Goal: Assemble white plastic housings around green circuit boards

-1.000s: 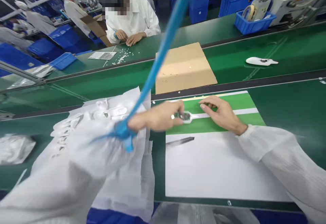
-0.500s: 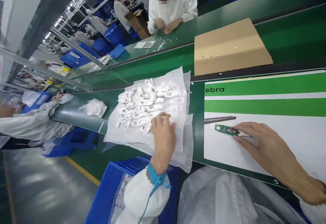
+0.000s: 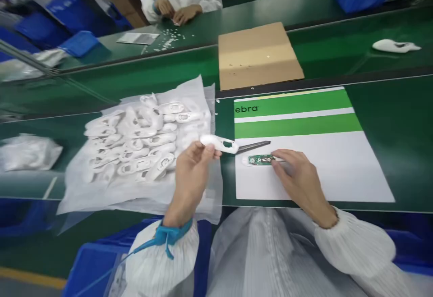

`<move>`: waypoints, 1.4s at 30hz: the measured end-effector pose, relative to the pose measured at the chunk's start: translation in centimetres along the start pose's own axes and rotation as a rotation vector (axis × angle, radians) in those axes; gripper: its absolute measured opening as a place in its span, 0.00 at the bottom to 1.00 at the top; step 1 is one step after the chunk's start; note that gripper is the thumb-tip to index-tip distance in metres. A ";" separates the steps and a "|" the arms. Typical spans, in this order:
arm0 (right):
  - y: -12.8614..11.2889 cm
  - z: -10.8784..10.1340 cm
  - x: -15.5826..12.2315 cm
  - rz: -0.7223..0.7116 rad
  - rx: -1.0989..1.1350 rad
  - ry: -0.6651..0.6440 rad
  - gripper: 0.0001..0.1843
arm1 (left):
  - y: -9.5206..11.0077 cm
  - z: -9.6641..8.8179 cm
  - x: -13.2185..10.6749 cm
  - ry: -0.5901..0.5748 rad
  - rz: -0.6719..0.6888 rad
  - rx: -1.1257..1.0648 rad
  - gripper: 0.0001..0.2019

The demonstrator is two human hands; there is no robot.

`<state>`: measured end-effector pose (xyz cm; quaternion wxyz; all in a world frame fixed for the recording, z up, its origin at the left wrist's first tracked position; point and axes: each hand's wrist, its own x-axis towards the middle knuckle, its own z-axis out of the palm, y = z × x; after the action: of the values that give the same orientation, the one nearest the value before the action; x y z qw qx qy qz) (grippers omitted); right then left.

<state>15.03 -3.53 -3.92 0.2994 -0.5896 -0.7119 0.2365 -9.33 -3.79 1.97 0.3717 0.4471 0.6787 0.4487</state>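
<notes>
Between thumb and fingers, my left hand point(image 3: 191, 177) holds a white plastic shell point(image 3: 219, 144) with an oval cut-out, raised over the right edge of the white sheeting. My right hand point(image 3: 299, 173) grips the end of another white casing, which has a green circuit board point(image 3: 260, 160) in it, above the white part of the mat. Tweezers point(image 3: 254, 145) lie on the mat, their left end hidden by the held shell. Left of my left hand, many similar white shells point(image 3: 145, 139) lie heaped on the sheeting point(image 3: 199, 193).
The printed green and white mat point(image 3: 304, 184) lies on the green bench. Behind it is a cardboard sheet point(image 3: 260, 58). A lone white casing point(image 3: 395, 46) rests at far right. Across the bench, a person's hands point(image 3: 179, 13) work near small white pieces. A blue bin point(image 3: 88, 265) stands below.
My left hand has taken a white shell from the heap and moved right towards the mat. My right hand still holds the casing with the board. The view has swung right.
</notes>
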 end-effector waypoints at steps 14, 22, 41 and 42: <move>-0.5 -1.1 0.0 0.002 0.038 -0.020 0.13 | -2.6 2.9 -0.5 -0.272 0.677 0.855 0.08; 1.8 -1.2 -0.1 -0.005 -0.119 -0.035 0.13 | -3.2 5.2 0.5 -0.318 0.766 0.747 0.07; 1.8 -1.0 0.1 0.007 -0.094 0.000 0.21 | -1.4 8.0 0.5 -0.517 0.884 0.994 0.15; 1.7 -1.1 0.2 0.004 -0.094 0.002 0.20 | -1.2 8.0 0.7 -0.541 0.874 0.994 0.15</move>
<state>16.96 -3.07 -4.34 0.2714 -0.6047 -0.7208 0.2030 -2.63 -1.13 -1.77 0.0654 0.8904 0.4454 0.0675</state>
